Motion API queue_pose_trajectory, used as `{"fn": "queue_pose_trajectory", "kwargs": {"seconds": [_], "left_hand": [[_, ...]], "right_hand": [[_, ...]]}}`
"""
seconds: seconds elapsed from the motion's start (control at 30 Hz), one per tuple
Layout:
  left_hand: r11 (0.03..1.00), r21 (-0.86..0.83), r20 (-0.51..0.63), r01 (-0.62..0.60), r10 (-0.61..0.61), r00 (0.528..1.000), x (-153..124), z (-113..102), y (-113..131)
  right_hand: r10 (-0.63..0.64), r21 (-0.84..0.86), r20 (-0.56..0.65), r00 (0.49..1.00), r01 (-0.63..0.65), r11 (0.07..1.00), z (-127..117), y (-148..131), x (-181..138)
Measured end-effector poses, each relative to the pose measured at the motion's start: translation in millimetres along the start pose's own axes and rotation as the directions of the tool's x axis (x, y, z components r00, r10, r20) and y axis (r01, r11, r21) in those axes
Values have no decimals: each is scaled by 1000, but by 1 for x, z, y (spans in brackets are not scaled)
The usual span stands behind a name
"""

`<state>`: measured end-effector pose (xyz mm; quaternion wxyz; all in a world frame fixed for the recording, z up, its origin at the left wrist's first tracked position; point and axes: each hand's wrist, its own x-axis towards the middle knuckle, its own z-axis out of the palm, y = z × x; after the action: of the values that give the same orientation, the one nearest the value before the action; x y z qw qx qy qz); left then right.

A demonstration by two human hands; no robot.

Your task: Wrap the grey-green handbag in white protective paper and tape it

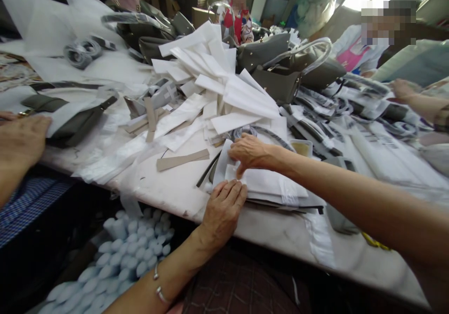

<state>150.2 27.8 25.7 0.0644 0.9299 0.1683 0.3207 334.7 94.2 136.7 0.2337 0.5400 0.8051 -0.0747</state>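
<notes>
A flat grey handbag point(212, 170) lies near the front edge of the table, mostly covered by white sheets point(270, 183). My left hand point(224, 208) lies palm down across its near left part, fingers close together and flat, fingertips on the sheets; its thumb is hidden. My right hand point(249, 152) reaches in from the right over the bag. Its fingers are bent and touch the top of the sheets, with the thumb apart from them and pointing toward my left fingertips. Beyond it lies a wrapped bag handle point(270, 136). Flat brown strips point(182, 159) lie to the left.
White foam pieces point(224, 84) are heaped mid-table. Grey handbags point(277, 77) stand behind, wrapped straps point(315, 131) lie right. A co-worker's hand point(24, 138) touches another bag point(84, 122) at left; other people work across. White rolls point(133, 244) are packed below the table edge.
</notes>
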Motion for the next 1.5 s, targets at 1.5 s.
{"fn": "queue_pose_trajectory", "kwargs": {"seconds": [1.5], "left_hand": [[-243,-507,857,827,-239,456,50,-41,-37]], "right_hand": [[529,139,374,762,518,-844,117,-159,-128]]}}
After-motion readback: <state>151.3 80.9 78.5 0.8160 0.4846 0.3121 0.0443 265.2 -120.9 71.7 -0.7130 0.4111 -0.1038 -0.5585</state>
